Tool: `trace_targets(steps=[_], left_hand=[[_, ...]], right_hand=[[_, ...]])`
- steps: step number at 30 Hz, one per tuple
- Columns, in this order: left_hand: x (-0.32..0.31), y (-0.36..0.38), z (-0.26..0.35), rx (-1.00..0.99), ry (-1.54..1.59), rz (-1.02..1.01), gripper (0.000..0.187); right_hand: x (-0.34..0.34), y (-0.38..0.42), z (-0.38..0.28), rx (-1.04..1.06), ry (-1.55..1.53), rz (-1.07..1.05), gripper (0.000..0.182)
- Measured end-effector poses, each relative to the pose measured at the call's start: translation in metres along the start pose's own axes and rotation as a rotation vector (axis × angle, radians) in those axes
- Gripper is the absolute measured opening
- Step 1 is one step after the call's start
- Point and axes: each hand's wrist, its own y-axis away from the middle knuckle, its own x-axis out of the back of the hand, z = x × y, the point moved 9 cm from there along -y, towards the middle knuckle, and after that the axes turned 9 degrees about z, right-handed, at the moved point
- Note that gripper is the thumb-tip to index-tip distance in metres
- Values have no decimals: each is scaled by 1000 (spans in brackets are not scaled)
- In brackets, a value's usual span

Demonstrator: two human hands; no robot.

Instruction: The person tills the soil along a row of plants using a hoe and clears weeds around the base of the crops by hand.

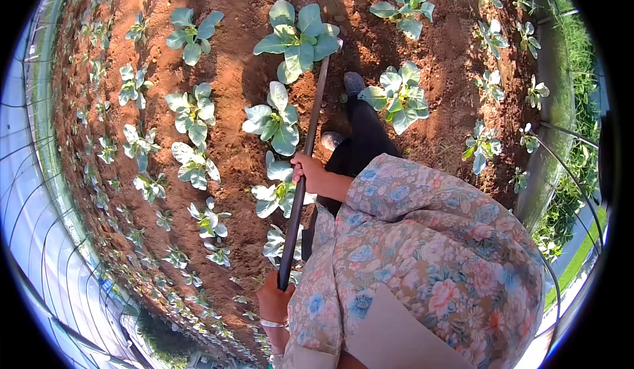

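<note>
A long dark-handled tool [309, 144] runs diagonally over the soil, its far end beside a large leafy plant [300, 42]. My right hand [308, 172] is closed around the middle of the handle. Lower down, my left hand [274, 297] is wrapped round the handle's near end, with a pale band on the wrist. Leaves partly cover the tool's far end, so its head is hard to make out. Close to the handle are a second plant [272, 119] and a third one [277, 194].
Rows of leafy plants [191, 111] grow in reddish-brown soil [231, 81]. My shoes [354, 83] stand between rows, near another plant [398, 97]. Curved frame bars and pale sheeting [33, 190] line the left side; green growth [581, 98] lies beyond the right edge.
</note>
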Motion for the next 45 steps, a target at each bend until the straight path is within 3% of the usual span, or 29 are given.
trace_targets(steps=[3,9,11,12,15,22,25,29,31,33,34,35,38,39,41,43,44,45], left_hand=[[-46,-31,-2,-162,-2,49,28],[-42,-71,57,-88,161,-40,32],[-41,-84,83,-178,187,-16,32],[-42,-91,98,-224,198,-4,33],[-47,-129,138,-285,215,74,35],[-39,-233,299,-99,165,-18,32],[-50,-280,359,-156,231,-6,32],[-78,-326,394,-58,239,-68,31],[-91,-327,372,-36,139,-80,33],[-69,-309,345,80,20,-109,36],[-59,-298,323,85,-28,-126,33],[-34,-285,311,144,-170,-157,30],[27,-257,297,215,-228,-75,25],[46,-250,299,242,-246,-52,24],[65,-246,306,223,-255,13,23],[83,-235,305,236,-273,24,21],[94,-229,301,256,-328,16,21],[106,-221,297,277,-382,7,21]], right_hand=[[6,-21,-56,86,9,70,23],[-31,34,-165,296,81,-137,22],[-45,27,-222,374,26,-212,23],[-50,19,-264,467,-9,-186,25],[-69,-11,-319,420,114,-19,25],[-124,-32,-495,478,88,66,23],[-143,-35,-569,463,85,145,23],[-159,-62,-632,597,282,258,22],[-156,-76,-612,487,316,392,23],[-142,-117,-578,411,987,649,27],[-141,-103,-542,360,746,604,23],[-150,-100,-504,361,637,412,20],[-152,-89,-419,241,336,339,18],[-166,-85,-406,269,219,146,17],[-168,-84,-404,353,328,178,18],[-179,-50,-393,206,460,403,16],[-182,-50,-379,174,487,311,16],[-193,-39,-365,254,221,143,17]])
